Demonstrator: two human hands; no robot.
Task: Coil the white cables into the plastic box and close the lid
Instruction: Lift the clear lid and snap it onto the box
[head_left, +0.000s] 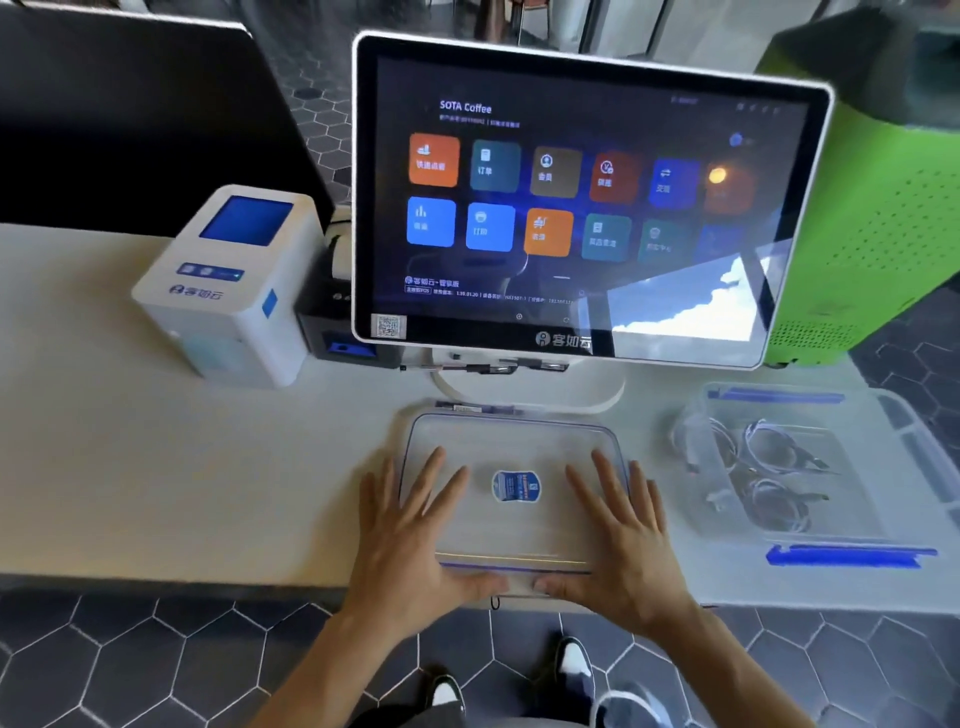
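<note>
White cables (769, 467) lay coiled inside the clear plastic box (883, 514) at the right of the pale counter (156, 467), well apart from both hands, with the box open on top and its blue clips (847, 555) at the near and far ends. We saw the box's far right side cut off by the frame edge, and the cables blurred, so we could not count the coils. Its lid (511, 457), a flat clear rectangle with rounded corners, a thin blue seal line and a small blue sticker (516, 487) in the middle, lay on the counter just in front of the monitor's white foot (530, 395). Our left hand (410, 535) rested on the lid's left part with fingers straight and spread, holding nothing; our right hand (621, 530) lay the same way on its right part, thumbs at the near edge. Behind stood a glossy touchscreen (587, 202) with coloured tiles, a green perforated case (872, 218) to its right, and a white box-shaped printer (234, 291) to its left. Dark hexagonal floor tiles (130, 654) showed below.
</note>
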